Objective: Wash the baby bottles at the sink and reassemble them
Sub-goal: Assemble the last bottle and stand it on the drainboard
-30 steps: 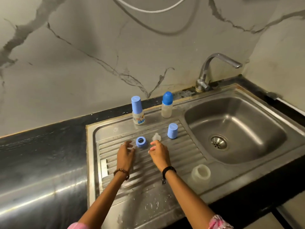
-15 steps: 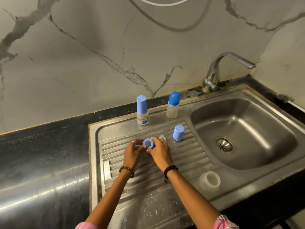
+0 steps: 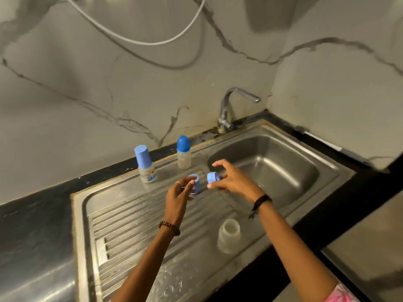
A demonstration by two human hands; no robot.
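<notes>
On the counter (image 3: 39, 225), at the back edge of the drainboard (image 3: 130, 225), two assembled bottles are stood upright and kept out of the working area: a printed bottle (image 3: 146, 168) with a flat-topped cap, and to its right a plain bottle (image 3: 183, 156) with a domed cap. They are judged finished, or parked until needed.

The left hand (image 3: 177, 198) is held above the ribs with fingers loosely spread; nothing is seen gripped in it. Just beyond its fingertips a loose cap (image 3: 195, 183) is stood on the drainboard; whether it is touched cannot be told.

A blue ring (image 3: 213, 178) is pinched in the right hand (image 3: 234, 182) between thumb and lower fingers, the index finger being raised clear. It is carried near the rim of the basin (image 3: 272, 171), probably toward the open bottle body (image 3: 229, 235), which is stood mouth-up near the front edge so that it can be fitted. Whether the teat is seated in the ring cannot be told. No water is seen running from the tap (image 3: 231, 105).

Half a second earlier the ring was held between both hands over the middle of the drainboard. It is now released by the left hand and moved rightward in the right alone. The camera view is also shifted, with more wall shown.
</notes>
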